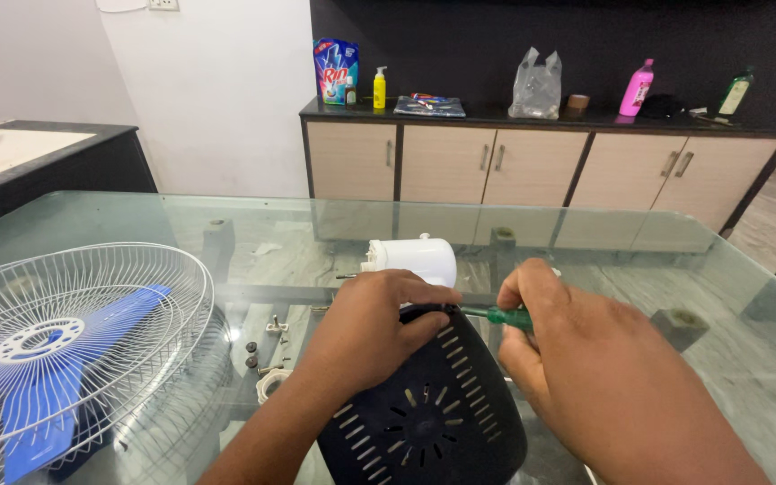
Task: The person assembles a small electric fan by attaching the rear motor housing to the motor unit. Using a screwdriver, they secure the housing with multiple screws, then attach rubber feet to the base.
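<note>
We take the black vented cover (424, 413) as our landmark: a rounded, dark plastic shell with rows of slots fanning around a small centre ring, lying nearest us on the glass worktop (639, 242). Our left hand (370, 328) rests over its top edge, fingers curled down and pressed onto the rim. Our right hand (568, 346), just right of the cover's top, is closed around a green-handled screwdriver (500, 315), whose shaft points left toward the cover's upper edge, where the tip is hidden behind the left hand.

Just behind the cover lies a white cylindrical motor housing (410, 259) on its side, touching or nearly touching the cover; we cannot tell which. To the left of the cover sit a few small screws and a white ring (271, 382). Farther left lies a white wire fan guard (74, 350) with blue blades (38, 386) showing through it.

The worktop is clear glass, with its dark frame and a marbled floor visible below. Well behind the cover stands a beige cabinet (532, 166) with a dark top, carrying bottles, a blue pouch and a clear plastic bag, against a dark wall panel; the wall left of that is white.
</note>
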